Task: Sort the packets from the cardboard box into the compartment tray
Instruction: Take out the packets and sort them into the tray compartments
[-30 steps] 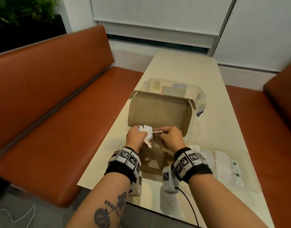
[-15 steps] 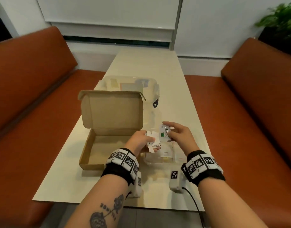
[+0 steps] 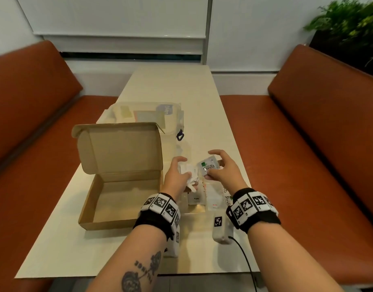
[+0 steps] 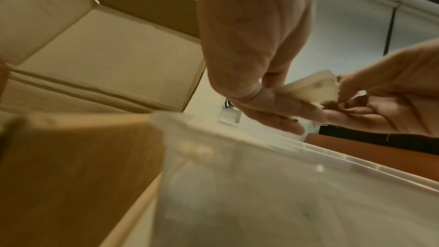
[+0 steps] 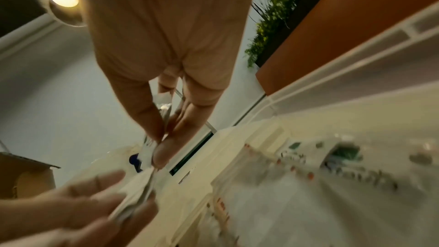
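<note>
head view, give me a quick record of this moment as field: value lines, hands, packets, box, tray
left hand: grips a bunch of white packets
right hand: pinches a Stevia packet, green logo facing up
position of hands: above the compartment tray
compartment tray: clear, on the table right of the cardboard box, already holds packets
cardboard box: lid open, visible floor bare
behind box: clear plastic container

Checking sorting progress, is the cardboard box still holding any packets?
No, in the head view the open cardboard box shows only its bare floor; the packets are in the hands.
</note>
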Tool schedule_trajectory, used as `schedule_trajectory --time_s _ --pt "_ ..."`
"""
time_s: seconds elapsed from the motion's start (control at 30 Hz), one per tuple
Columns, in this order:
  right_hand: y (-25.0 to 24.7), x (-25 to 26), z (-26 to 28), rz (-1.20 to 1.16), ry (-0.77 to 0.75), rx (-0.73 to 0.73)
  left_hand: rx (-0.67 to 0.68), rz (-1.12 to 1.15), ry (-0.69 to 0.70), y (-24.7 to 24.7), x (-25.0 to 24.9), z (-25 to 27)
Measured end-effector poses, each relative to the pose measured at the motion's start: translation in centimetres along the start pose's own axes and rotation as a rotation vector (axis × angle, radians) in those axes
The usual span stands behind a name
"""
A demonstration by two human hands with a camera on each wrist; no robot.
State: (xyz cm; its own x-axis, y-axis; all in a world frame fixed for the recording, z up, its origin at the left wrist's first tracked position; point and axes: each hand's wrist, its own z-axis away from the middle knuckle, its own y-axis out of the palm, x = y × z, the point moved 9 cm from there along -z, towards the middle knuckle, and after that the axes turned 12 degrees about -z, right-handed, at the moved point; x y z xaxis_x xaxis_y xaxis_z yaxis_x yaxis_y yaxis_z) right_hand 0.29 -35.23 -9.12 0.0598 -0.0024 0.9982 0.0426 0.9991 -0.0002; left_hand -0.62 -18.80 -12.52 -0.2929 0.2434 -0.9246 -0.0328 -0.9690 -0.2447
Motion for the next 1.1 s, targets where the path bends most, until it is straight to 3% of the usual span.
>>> schedule_trajectory --time_s 0.13,0.23,0.43,0.53,0.7,0.83,1.1 --pt "0.3 -0.9 -0.2 -0.134 0.038 -0.027 0.047 0.016 0.049 0.9 -1.2 -0.3" --pt "-0.3 -1.7 -0.3 -0.115 0.057 -0.086 0.053 0.068 0.061 1.0 -1.5 -0.6" --pt "-0.4 -1.6 -0.5 0.022 0.064 -0.002 0.064 -0.059 0.067 1.5 -1.5 -1.3" --pt "-1.1 -0.7 -0.9 0.145 0.036 -0.003 0.076 -0.097 0.089 2.0 -1.7 -1.6" --pt "-5.6 -1.1 -1.2 0.49 0.102 -0.218 0.006 -0.077 0.098 1.2 -1.6 -2.0" --pt "-6.0 -2.0 -1.0 0.788 0.125 -0.218 -0.022 -0.074 0.109 0.9 -1.4 -2.1" --pt "-4.3 -3.3 -1.8 1.055 0.158 -0.086 0.015 -0.062 0.116 1.2 -1.2 -2.1"
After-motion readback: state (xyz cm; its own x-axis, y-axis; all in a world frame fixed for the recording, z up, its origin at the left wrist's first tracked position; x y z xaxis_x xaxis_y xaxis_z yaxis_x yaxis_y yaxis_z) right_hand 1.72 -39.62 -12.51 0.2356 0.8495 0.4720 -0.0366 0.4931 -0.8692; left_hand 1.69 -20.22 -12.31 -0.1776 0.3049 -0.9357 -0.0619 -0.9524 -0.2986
